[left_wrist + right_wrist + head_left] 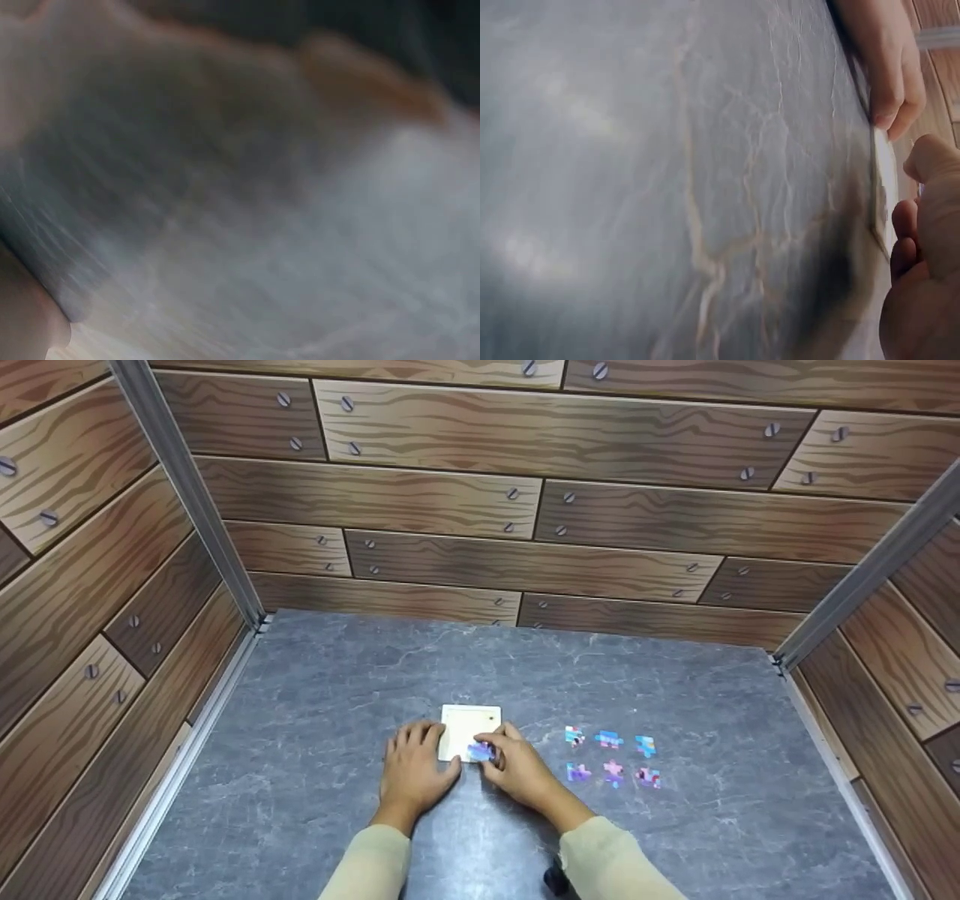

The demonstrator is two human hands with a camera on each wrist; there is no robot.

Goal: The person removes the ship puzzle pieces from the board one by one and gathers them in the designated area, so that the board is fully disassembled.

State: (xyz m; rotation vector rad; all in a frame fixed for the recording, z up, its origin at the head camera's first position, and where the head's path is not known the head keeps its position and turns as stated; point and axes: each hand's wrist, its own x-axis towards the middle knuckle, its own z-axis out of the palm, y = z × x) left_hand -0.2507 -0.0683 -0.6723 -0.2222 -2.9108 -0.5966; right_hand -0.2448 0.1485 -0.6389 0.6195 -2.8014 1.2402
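A pale square puzzle tray (459,725) lies on the grey table. My left hand (414,769) rests at the tray's left side, palm down, its thumb by the lower left corner and its fingers loosely bent. Over the tray's lower right part, my right hand (519,765) pinches a purple and blue jigsaw puzzle piece (480,751) between thumb and fingers. In the right wrist view, the left hand (892,75) touches the edge of the tray (883,169), and the right hand (930,240) is close by; the piece is mostly hidden there. The left wrist view is blurred.
Several colourful puzzle pieces (613,770) lie in two rows on the table to the right of the tray. A dark object (556,877) shows beside the right sleeve. Wood-patterned walls (480,502) enclose the table (360,660) at the back and sides.
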